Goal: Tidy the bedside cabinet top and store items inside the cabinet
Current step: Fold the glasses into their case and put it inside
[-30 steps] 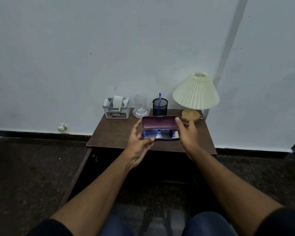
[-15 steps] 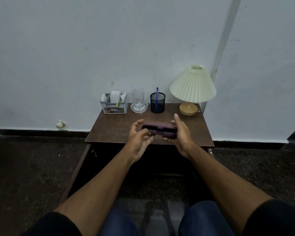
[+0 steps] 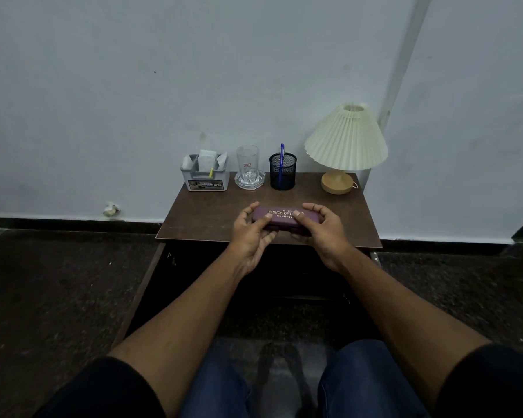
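A maroon glasses case (image 3: 282,217) with gold lettering is closed and held level just above the front of the brown cabinet top (image 3: 206,215). My left hand (image 3: 251,233) grips its left end, thumb on the lid. My right hand (image 3: 322,229) grips its right end the same way. Below the top, the cabinet's dark interior (image 3: 284,276) stands open, with the left door (image 3: 139,294) swung out toward me.
Along the back of the top stand a grey organiser box with sachets (image 3: 205,172), a drinking glass on a glass coaster (image 3: 248,170), a black mesh pen holder with a blue pen (image 3: 282,173) and a pleated cream lamp on a wooden base (image 3: 346,143). My knees (image 3: 284,384) are below.
The case was open with glasses showing inside; its lid has come down and it is closed now. Both hands have shifted to grip its ends.
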Demonstrator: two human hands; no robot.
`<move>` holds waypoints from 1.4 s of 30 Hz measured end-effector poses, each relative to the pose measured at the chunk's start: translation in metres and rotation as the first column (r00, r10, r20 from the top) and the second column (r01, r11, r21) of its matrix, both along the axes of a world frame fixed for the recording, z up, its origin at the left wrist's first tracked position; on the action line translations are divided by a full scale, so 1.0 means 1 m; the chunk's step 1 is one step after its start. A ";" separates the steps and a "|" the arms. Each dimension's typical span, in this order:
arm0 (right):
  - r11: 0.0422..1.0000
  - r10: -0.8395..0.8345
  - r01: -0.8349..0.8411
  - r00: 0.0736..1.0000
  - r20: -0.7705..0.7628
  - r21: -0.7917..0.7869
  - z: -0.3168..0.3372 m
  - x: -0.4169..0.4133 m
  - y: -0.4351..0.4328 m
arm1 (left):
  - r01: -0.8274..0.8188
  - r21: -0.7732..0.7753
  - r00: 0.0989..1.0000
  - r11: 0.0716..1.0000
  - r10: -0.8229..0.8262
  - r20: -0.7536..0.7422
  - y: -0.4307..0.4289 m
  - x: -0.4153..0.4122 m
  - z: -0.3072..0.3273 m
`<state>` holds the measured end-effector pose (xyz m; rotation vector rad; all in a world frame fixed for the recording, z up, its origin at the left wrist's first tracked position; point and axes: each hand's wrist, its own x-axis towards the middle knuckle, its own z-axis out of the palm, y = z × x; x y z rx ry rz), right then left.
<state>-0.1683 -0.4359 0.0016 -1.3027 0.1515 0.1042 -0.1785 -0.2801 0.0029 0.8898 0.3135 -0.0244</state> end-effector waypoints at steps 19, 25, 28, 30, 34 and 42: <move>0.973 0.021 -0.004 0.997 -0.074 0.229 0.012 0.000 -0.008 | -0.082 0.081 0.996 0.993 0.084 -0.022 -0.001 0.000 -0.001; 0.981 0.033 -0.012 0.994 -0.104 0.195 0.004 -0.010 -0.018 | -0.032 0.115 0.995 0.993 0.042 -0.093 -0.003 -0.008 -0.003; 0.987 0.087 -0.065 0.985 -0.147 0.148 -0.005 -0.021 -0.028 | 0.055 0.094 0.984 0.994 -0.038 -0.176 -0.004 -0.021 -0.008; 0.991 0.098 -0.080 0.980 -0.174 0.106 -0.014 -0.031 -0.035 | 0.108 0.080 0.962 0.991 -0.084 -0.260 -0.006 -0.031 -0.015; 0.998 0.054 -0.046 0.972 -0.230 0.041 -0.037 -0.046 -0.042 | 0.109 0.099 0.928 0.989 -0.066 -0.366 -0.014 -0.041 -0.035; 0.982 -0.053 -0.021 0.923 -0.380 -0.188 -0.084 -0.049 -0.057 | 0.136 0.243 0.890 0.960 -0.011 -0.455 -0.037 -0.047 -0.098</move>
